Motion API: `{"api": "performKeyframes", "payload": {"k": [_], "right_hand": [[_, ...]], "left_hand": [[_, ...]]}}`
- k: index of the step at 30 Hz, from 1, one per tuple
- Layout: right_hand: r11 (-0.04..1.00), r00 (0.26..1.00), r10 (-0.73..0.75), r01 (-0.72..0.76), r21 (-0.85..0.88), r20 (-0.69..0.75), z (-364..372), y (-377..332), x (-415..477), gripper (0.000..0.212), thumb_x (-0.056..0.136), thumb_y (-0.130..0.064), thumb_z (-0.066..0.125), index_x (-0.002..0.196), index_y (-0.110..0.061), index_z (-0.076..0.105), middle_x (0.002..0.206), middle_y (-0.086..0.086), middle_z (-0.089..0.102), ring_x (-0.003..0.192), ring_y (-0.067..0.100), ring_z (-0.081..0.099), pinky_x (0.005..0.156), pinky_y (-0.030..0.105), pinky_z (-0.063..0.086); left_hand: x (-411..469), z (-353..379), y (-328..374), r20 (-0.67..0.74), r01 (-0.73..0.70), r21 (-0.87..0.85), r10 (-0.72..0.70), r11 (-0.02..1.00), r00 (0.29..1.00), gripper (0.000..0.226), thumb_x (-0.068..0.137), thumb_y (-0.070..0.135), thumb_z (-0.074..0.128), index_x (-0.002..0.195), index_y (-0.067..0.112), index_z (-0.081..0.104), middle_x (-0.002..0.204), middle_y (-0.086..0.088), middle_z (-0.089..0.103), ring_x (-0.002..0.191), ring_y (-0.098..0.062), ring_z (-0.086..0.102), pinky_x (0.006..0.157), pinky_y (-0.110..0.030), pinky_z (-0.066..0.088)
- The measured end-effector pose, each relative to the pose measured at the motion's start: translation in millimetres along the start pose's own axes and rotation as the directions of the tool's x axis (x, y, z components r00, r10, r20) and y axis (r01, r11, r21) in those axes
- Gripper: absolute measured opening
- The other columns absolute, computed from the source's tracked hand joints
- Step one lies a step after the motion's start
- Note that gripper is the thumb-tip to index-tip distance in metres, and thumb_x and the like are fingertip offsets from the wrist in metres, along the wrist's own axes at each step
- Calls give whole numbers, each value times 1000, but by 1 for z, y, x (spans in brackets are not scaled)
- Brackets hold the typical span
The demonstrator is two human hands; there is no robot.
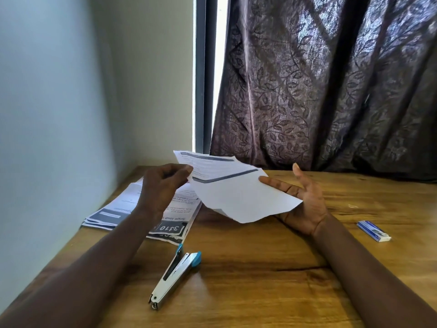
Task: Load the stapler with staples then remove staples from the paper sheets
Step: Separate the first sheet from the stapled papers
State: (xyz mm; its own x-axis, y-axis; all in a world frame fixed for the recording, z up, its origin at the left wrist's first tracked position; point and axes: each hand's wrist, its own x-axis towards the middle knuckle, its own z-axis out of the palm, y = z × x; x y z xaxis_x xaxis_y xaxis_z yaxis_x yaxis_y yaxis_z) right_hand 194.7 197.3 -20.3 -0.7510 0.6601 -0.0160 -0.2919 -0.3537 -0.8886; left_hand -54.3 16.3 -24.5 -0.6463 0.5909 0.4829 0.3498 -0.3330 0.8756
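My left hand (163, 185) pinches the top left edge of a set of printed paper sheets (236, 192) held above the wooden table (260, 268). My right hand (300, 197) lies palm up under the sheets' right side, fingers spread, touching the paper. A silver stapler with blue ends (176, 278) lies on the table in front of me, between my forearms. A small blue and white staple box (373, 230) rests on the table at the right. A stack of printed sheets (132, 214) lies at the left under my left wrist.
A pale wall stands along the table's left edge. A dark leaf-patterned curtain (331, 86) hangs behind the table's far edge, beside a window frame strip (203, 74).
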Motion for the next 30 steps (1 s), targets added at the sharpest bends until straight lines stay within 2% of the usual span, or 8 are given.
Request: {"api": "performKeyframes", "payload": {"k": [4, 7, 13, 16, 20, 22, 25, 30], "right_hand": [[991, 997, -61, 65, -116, 39, 12, -1, -4, 30, 71, -26, 80, 92, -5, 82, 115, 19, 74, 106, 39, 69, 100, 55, 51], [985, 1000, -7, 11, -173, 20, 12, -2, -5, 34, 83, -23, 73, 112, -7, 77, 120, 20, 72, 104, 39, 67, 100, 57, 50], [959, 987, -158, 144, -245, -41, 12, -2, -3, 30, 88, -18, 65, 116, -10, 74, 110, 10, 77, 96, 25, 70, 74, 34, 59], [927, 963, -238, 187, -324, -124, 10, 1, 1, 22, 90, -9, 69, 111, -9, 75, 98, 5, 78, 73, 16, 73, 58, 24, 58], [934, 924, -322, 273, -232, -208, 8, 9, 10, 21, 83, 2, 73, 102, -3, 76, 91, 9, 79, 82, 26, 72, 67, 31, 63], [919, 908, -359, 303, -253, -216, 5, 11, 14, 24, 82, 3, 74, 104, -6, 77, 97, 11, 79, 94, 32, 73, 80, 37, 63], [861, 886, -439, 368, -350, -148, 3, 11, 16, 40, 82, 4, 75, 114, -19, 76, 117, 13, 75, 114, 34, 67, 99, 45, 56], [571, 745, -664, 454, -683, -60, 7, 8, 6, 28, 85, -11, 79, 107, -28, 75, 101, -4, 75, 90, 17, 69, 74, 28, 61]], "left_hand": [[1, -1, -4, 59, 175, -167, -167, 970, 984, 24, 90, 1, 72, 113, 5, 73, 117, -7, 77, 109, -29, 73, 103, -53, 54], [4, -1, -3, 104, 227, -215, -209, 950, 972, 33, 89, -9, 67, 120, 3, 69, 121, -8, 75, 111, -30, 72, 100, -51, 57], [6, -7, 8, 189, 295, -339, -242, 893, 952, 34, 90, -12, 62, 121, -1, 67, 121, -13, 75, 108, -32, 73, 86, -39, 63], [4, -5, 8, 173, 275, -295, -232, 915, 957, 31, 87, -12, 66, 116, -1, 70, 118, -13, 75, 108, -32, 73, 84, -36, 64], [3, -1, 12, 119, 230, -230, -207, 946, 971, 27, 85, -9, 70, 106, 8, 74, 111, -9, 77, 104, -30, 75, 85, -35, 63], [3, 0, 13, 89, 167, -152, -155, 974, 984, 26, 85, -6, 73, 103, 12, 75, 108, -6, 79, 100, -26, 76, 89, -35, 62], [3, -1, 10, 72, -124, 269, 108, 955, 992, 26, 84, 1, 79, 103, 19, 78, 102, 6, 78, 93, -16, 75, 90, -27, 60], [-4, 5, 9, 233, -370, 455, 293, 810, 927, 37, 81, 10, 84, 114, 21, 72, 110, 4, 68, 96, -12, 68, 85, -13, 56]]}}
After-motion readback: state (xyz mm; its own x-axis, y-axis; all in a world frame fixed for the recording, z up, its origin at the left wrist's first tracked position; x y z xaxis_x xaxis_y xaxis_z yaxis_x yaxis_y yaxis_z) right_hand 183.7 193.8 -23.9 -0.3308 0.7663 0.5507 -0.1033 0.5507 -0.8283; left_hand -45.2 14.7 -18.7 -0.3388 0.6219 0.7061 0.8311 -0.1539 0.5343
